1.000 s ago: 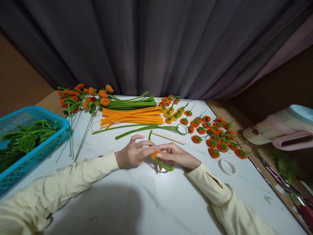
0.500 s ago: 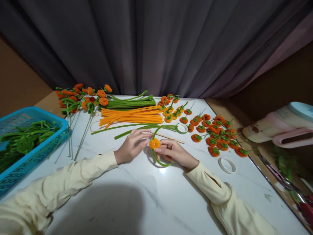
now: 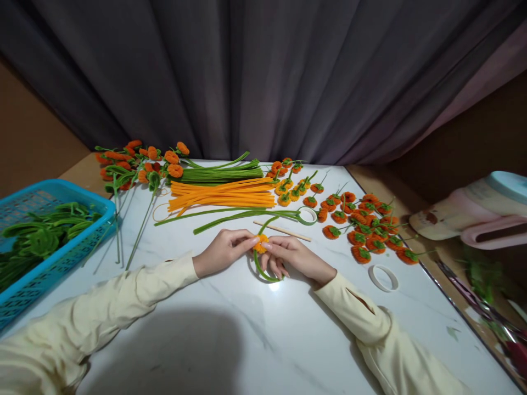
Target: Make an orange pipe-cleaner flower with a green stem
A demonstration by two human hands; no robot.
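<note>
Both your left hand (image 3: pixel 224 252) and right hand (image 3: pixel 300 257) pinch the orange-yellow flower (image 3: pixel 261 243) between nearly closed thumbs and fingers, mid-desk (image 3: pixel 288 334), well in from the far edge.

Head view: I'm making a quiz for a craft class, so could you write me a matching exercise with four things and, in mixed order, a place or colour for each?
Things:
1. Held flower
2. Basket
3. Orange stems
4. Mug

Places or colours:
A. At the picture's right edge
B. Just in front of the green bundle
C. Between the left hand and the right hand
D. Blue, with green pieces inside

Pairs: 1-C, 2-D, 3-B, 4-A
</note>
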